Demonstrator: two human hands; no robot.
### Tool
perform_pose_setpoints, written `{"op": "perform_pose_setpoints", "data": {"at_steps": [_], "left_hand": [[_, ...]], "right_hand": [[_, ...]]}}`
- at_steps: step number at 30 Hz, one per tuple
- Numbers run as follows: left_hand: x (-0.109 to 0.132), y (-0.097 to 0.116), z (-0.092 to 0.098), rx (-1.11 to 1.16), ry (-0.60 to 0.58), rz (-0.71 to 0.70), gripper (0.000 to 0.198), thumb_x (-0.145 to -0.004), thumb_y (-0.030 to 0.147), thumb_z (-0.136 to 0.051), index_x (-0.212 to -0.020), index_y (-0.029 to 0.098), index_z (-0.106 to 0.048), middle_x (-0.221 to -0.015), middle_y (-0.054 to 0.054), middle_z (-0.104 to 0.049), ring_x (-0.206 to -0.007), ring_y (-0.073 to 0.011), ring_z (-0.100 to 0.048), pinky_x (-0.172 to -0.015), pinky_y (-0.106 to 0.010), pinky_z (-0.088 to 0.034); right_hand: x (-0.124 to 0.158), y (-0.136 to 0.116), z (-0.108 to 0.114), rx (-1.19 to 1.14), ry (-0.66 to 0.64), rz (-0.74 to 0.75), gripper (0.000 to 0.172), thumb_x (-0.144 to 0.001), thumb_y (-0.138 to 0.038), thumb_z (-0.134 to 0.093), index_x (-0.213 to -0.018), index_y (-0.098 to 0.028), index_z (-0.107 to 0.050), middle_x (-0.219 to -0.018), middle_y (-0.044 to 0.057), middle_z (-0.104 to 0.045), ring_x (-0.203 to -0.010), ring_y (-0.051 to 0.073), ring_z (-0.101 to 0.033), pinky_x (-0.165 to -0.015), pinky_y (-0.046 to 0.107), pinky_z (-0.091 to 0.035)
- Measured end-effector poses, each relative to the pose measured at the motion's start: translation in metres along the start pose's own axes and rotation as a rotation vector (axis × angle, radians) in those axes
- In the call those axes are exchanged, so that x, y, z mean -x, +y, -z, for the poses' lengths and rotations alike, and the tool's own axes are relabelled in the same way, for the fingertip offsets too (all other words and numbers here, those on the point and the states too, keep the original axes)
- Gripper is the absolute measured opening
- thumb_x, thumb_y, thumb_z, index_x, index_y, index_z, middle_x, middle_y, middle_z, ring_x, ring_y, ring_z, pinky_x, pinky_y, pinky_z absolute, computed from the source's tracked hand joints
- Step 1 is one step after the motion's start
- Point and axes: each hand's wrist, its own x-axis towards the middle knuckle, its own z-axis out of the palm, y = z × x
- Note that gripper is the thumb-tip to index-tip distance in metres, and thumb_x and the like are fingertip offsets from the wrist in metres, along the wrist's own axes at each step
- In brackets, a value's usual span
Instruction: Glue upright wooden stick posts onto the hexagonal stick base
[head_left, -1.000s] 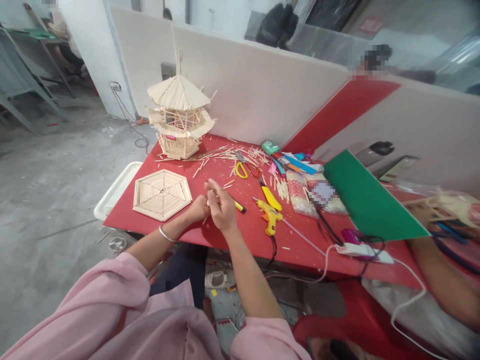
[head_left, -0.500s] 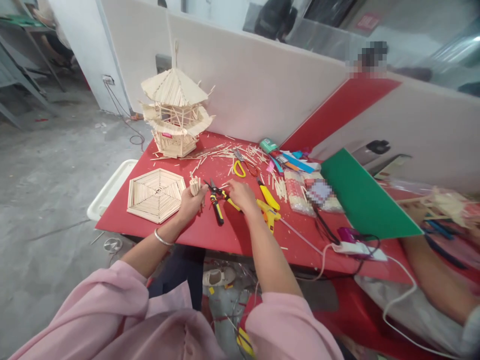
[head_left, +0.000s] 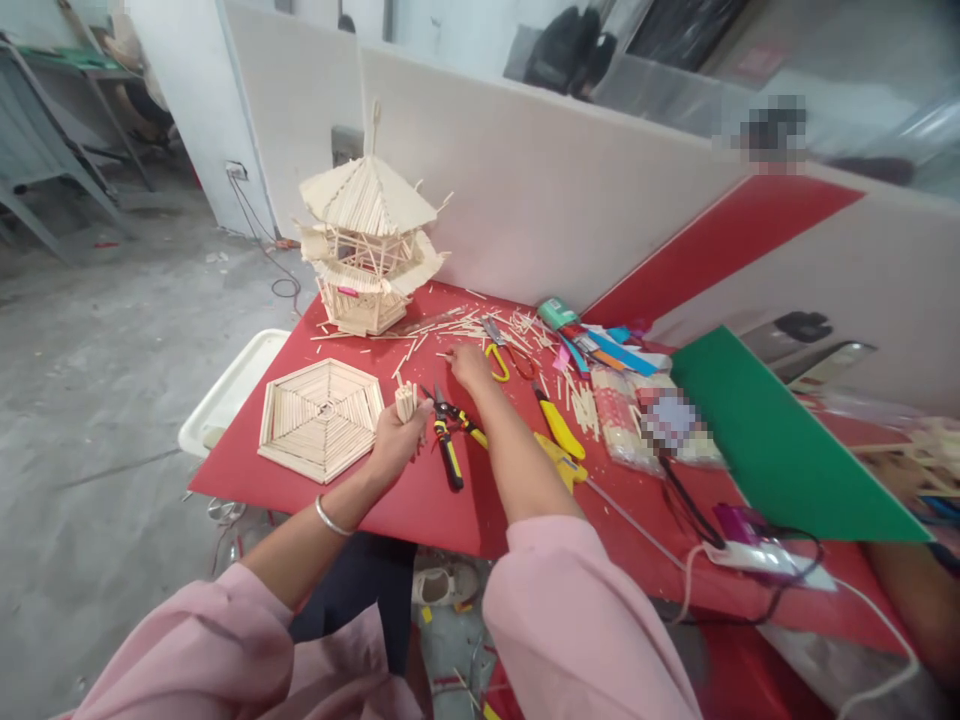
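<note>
My left hand (head_left: 399,435) is wrapped round a bundle of short wooden sticks (head_left: 406,402), their ends standing up above the fist. My right hand (head_left: 470,367) reaches farther in over the table, its fingertips pinched at a small wooden stick (head_left: 441,353). Between and below the hands lie pliers-like cutters (head_left: 448,455) with black and yellow handles. A hexagonal panel of sticks (head_left: 321,420) lies flat left of my left hand. Behind it stands a tiered stick pagoda (head_left: 373,255). Loose sticks (head_left: 469,325) are scattered beyond my right hand.
Right of my right hand lie scissors (head_left: 497,363), a yellow utility knife (head_left: 561,428) and a yellow glue gun (head_left: 564,462). Packs of sticks (head_left: 624,418), a green board (head_left: 795,440) and a power strip (head_left: 772,562) lie farther right. A white partition (head_left: 525,200) backs the red table (head_left: 405,510).
My right hand has moved from beside the cutters farther in, toward the scattered sticks. My left hand keeps the bundle. The view has shifted slightly.
</note>
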Motion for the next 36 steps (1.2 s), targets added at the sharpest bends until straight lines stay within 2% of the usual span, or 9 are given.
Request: {"op": "perform_pose_setpoints", "data": {"at_steps": [4,9,12,14,17,22,26,30,36], "left_hand": [[-0.002,-0.002,0.003,-0.003,0.026,0.031,0.046,-0.075,0.063,-0.066,-0.073,0.018,-0.055,-0.041,0.008,-0.045,-0.029,-0.0080,-0.038,-0.027,-0.019,-0.027],[0.000,0.000,0.001,0.013,0.015,0.013,0.047,-0.076,0.063,-0.066,-0.073,0.017,-0.055,-0.041,0.007,-0.045,-0.029,-0.0076,-0.038,-0.028,-0.019,-0.027],[0.001,0.000,0.000,-0.008,-0.002,0.000,0.047,-0.075,0.063,-0.066,-0.070,0.018,-0.054,-0.039,0.007,-0.044,-0.028,-0.0077,-0.037,-0.029,-0.019,-0.027],[0.001,0.000,0.001,-0.029,-0.006,0.001,0.047,-0.074,0.063,-0.067,-0.070,0.018,-0.055,-0.038,0.007,-0.044,-0.027,-0.0079,-0.037,-0.029,-0.020,-0.027],[0.000,-0.001,0.003,-0.041,-0.005,-0.006,0.046,-0.073,0.061,-0.069,-0.071,0.018,-0.056,-0.038,0.008,-0.043,-0.027,-0.0077,-0.037,-0.030,-0.020,-0.027],[-0.001,-0.001,0.002,-0.052,-0.024,-0.054,0.045,-0.071,0.061,-0.069,-0.069,0.018,-0.056,-0.037,0.008,-0.042,-0.030,-0.0081,-0.039,-0.032,-0.020,-0.029],[-0.001,-0.002,0.002,-0.048,-0.065,-0.108,0.046,-0.071,0.062,-0.070,-0.067,0.018,-0.056,-0.039,0.008,-0.043,-0.033,-0.0072,-0.040,-0.037,-0.020,-0.034],[0.002,-0.001,0.003,-0.064,-0.053,-0.124,0.047,-0.078,0.063,-0.063,-0.065,0.019,-0.052,-0.042,0.008,-0.040,-0.034,-0.0071,-0.037,-0.037,-0.021,-0.030],[0.013,0.012,0.002,-0.167,0.162,-0.349,0.045,-0.078,0.052,-0.067,-0.056,0.019,-0.044,-0.053,0.005,-0.038,-0.051,-0.0086,-0.035,-0.050,-0.023,-0.032]], "right_hand": [[0.008,-0.022,0.019,-0.030,0.042,0.013,0.045,-0.094,-0.023,-0.052,-0.138,-0.012,-0.055,-0.130,0.017,-0.065,-0.120,0.025,-0.061,-0.100,0.034,-0.044],[0.114,-0.025,0.022,-0.013,0.072,0.095,0.064,-0.093,-0.051,-0.053,-0.147,-0.019,-0.044,-0.145,0.014,-0.054,-0.131,0.027,-0.052,-0.107,0.038,-0.040],[0.177,-0.027,0.007,0.175,0.030,-0.060,0.079,-0.084,-0.061,-0.060,-0.148,-0.017,-0.044,-0.144,0.020,-0.051,-0.127,0.037,-0.051,-0.101,0.047,-0.042],[0.199,-0.031,-0.005,0.253,0.008,-0.122,0.072,-0.087,-0.057,-0.057,-0.145,-0.017,-0.046,-0.139,0.021,-0.054,-0.121,0.038,-0.054,-0.096,0.048,-0.043],[0.201,-0.037,-0.016,0.303,0.060,-0.150,0.060,-0.094,-0.051,-0.047,-0.143,-0.016,-0.048,-0.134,0.022,-0.056,-0.116,0.036,-0.055,-0.092,0.048,-0.042],[0.154,-0.036,-0.014,0.260,0.075,-0.173,0.056,-0.095,-0.047,-0.048,-0.142,-0.016,-0.049,-0.134,0.024,-0.055,-0.119,0.035,-0.053,-0.093,0.048,-0.041],[0.130,-0.033,-0.011,0.173,0.225,-0.186,0.057,-0.095,-0.044,-0.050,-0.140,-0.009,-0.051,-0.148,0.028,-0.043,-0.134,0.038,-0.042,-0.103,0.051,-0.036],[0.154,-0.038,-0.030,-0.101,0.343,0.011,0.048,-0.100,-0.042,-0.039,-0.134,-0.015,-0.058,-0.137,0.019,-0.059,-0.123,0.031,-0.054,-0.100,0.044,-0.041],[0.198,-0.059,-0.062,-0.444,0.330,0.185,0.035,-0.096,-0.027,-0.039,-0.112,-0.018,-0.069,-0.109,0.012,-0.070,-0.102,0.024,-0.061,-0.092,0.036,-0.047]]}}
